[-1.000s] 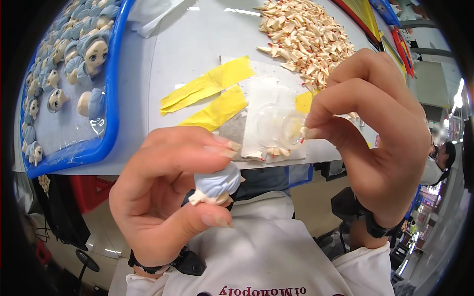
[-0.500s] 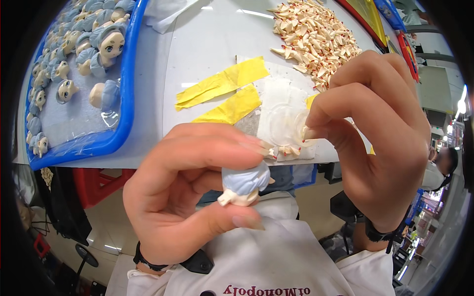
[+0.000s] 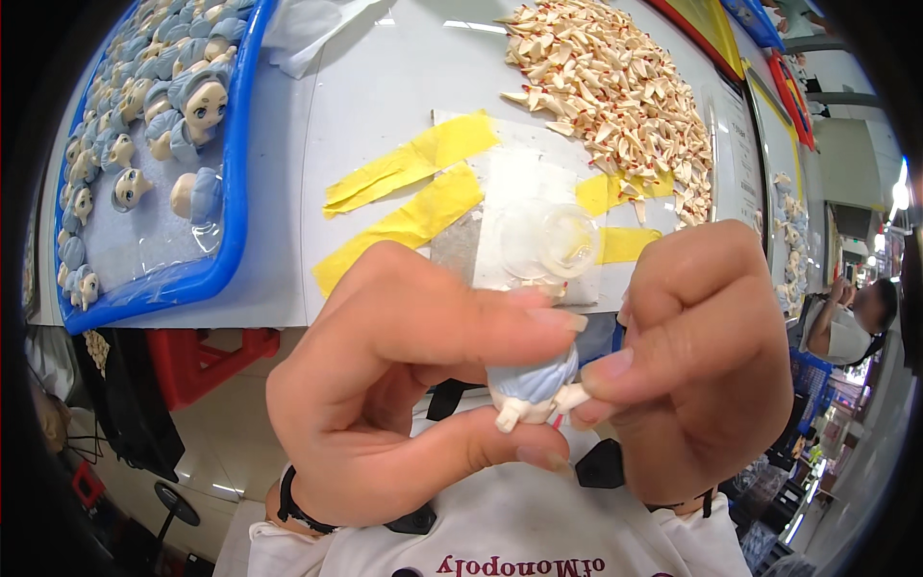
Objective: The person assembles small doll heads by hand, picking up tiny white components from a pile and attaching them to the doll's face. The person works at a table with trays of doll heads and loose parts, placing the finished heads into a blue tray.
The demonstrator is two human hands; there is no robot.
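Fingers (image 3: pixel 452 332) pinch figurine (image 3: pixel 536 381); blue tray (image 3: pixel 235 192) holds heads (image 3: pixel 204 104).

In front of you stretches a glossy white tabletop (image 3: pixel 394 87), catching a streak of light near its far side. Below it, to your left, a red stool (image 3: pixel 175 375) stands on a pale, shiny floor (image 3: pixel 216 423). Toward your far right, bright lights (image 3: pixel 901 199) shine beyond a greyish panel (image 3: pixel 846 163).
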